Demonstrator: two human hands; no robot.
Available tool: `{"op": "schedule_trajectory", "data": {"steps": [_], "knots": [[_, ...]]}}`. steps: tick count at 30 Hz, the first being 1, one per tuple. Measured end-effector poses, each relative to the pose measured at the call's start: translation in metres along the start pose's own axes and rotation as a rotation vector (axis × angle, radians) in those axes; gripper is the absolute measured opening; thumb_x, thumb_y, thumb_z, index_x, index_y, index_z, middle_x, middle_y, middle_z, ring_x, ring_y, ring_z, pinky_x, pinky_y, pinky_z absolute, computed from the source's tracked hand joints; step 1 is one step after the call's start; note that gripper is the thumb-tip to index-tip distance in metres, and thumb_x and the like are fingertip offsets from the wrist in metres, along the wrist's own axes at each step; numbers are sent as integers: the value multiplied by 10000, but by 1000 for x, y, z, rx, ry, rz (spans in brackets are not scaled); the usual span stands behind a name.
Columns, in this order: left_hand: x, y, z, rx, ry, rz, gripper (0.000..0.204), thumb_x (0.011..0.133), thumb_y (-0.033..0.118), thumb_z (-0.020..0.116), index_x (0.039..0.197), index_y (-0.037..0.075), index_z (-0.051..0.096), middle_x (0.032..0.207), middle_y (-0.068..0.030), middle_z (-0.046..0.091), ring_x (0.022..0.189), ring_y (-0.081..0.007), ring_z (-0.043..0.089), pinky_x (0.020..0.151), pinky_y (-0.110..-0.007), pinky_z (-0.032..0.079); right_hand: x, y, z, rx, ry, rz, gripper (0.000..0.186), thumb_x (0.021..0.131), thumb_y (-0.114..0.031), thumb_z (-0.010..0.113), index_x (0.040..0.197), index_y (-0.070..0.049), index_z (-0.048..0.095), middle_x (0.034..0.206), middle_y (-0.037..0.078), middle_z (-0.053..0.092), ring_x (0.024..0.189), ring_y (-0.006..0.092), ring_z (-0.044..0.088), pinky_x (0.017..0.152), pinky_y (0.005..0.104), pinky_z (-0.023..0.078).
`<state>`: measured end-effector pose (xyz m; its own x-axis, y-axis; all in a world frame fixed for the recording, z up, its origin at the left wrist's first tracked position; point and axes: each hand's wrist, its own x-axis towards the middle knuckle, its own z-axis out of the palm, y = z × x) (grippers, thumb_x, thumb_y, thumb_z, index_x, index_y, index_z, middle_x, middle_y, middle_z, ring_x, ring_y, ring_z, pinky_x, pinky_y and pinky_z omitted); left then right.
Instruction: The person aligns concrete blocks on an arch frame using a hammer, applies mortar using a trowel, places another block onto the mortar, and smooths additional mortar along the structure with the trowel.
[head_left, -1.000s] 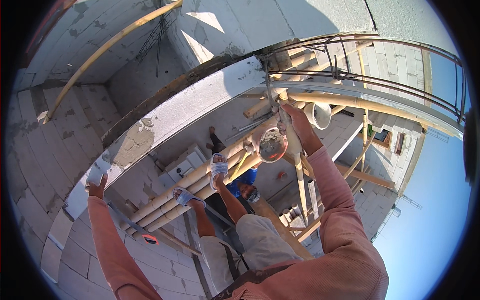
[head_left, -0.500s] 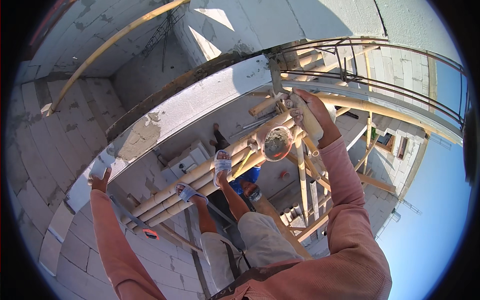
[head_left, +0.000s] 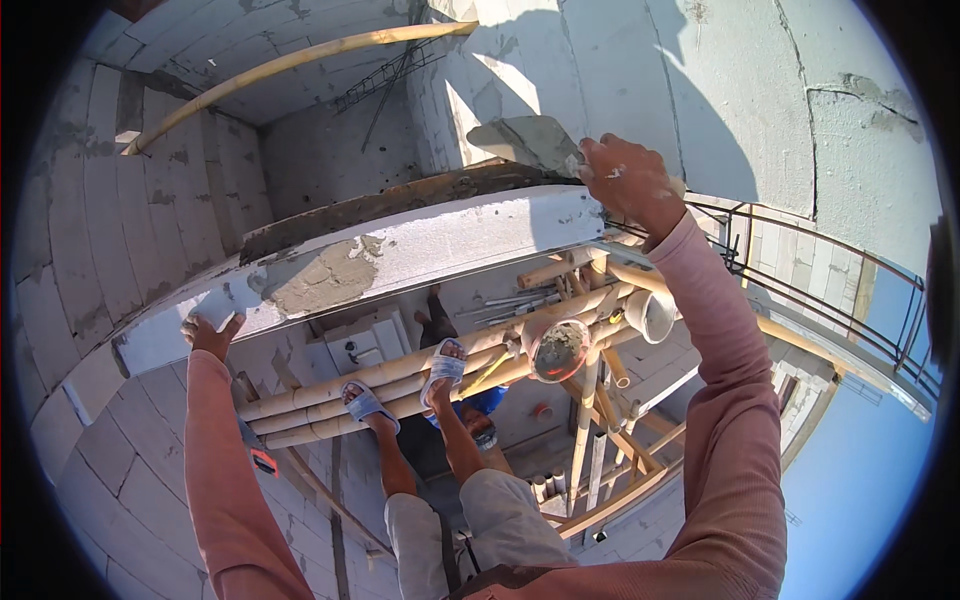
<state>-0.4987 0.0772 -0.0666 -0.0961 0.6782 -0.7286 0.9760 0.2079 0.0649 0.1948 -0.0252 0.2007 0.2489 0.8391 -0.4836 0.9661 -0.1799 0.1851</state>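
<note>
My right hand is closed round the handle of a trowel. Its broad, mortar-grey blade points left above the far end of a long white block beam. At the beam's near-left end, my left hand grips the lower edge, thumb and fingers apart on the surface. A rough patch of wet mortar clings to the beam between my hands. Along its back runs a darker mortar strip. Below my right forearm, a bucket holds grey mortar.
I stand in sandals on bamboo poles high above the floor. A second bucket hangs beside the mortar one. Steel rebar juts out at the right. A person in blue is below. An orange-handled saw is near my left forearm.
My right hand has risen with the trowel, from beside the mortar bucket to above the beam's far end, and the blade has turned flat. My left hand stays at the beam's near end.
</note>
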Motion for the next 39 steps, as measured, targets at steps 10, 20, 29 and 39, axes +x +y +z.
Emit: {"op": "schedule_trajectory", "data": {"steps": [10, 20, 29, 39], "knots": [[-30, 36, 4, 79, 51, -133, 1399, 696, 722, 762, 1514, -132, 16, 1573, -406, -5, 1485, -528, -59, 1218, -546, 48, 130, -49, 72, -1027, -253, -456, 253, 874, -221, 649, 1111, -248, 731, 1065, -31, 699, 1070, 227, 612, 894, 451, 434], [-48, 29, -16, 54, 113, -152, 1371, 716, 689, 770, 1519, -124, 14, 1568, -414, -17, 1482, -536, -57, 1212, -559, 55, 188, -35, 197, -1664, 81, -1087, 208, 951, -417, 605, 1018, -232, 674, 903, -69, 617, 994, 129, 584, 879, 365, 419], [-56, 23, -17, 61, 95, -162, 1376, 717, 679, 777, 1512, -137, 5, 1563, -422, -23, 1482, -534, -59, 1213, -555, 49, 177, -65, 189, -2072, 234, -1249, 264, 1002, -422, 581, 883, -194, 520, 745, -55, 507, 692, 78, 512, 654, 241, 449], [-43, 62, 6, 21, 33, -151, 1391, 701, 679, 788, 1521, -121, -1, 1572, -410, -25, 1484, -530, -66, 1214, -551, 50, 201, -123, 193, -1457, 313, -1136, 250, 1014, -401, 530, 868, -199, 545, 686, -62, 511, 645, 95, 495, 577, 244, 455]]}}
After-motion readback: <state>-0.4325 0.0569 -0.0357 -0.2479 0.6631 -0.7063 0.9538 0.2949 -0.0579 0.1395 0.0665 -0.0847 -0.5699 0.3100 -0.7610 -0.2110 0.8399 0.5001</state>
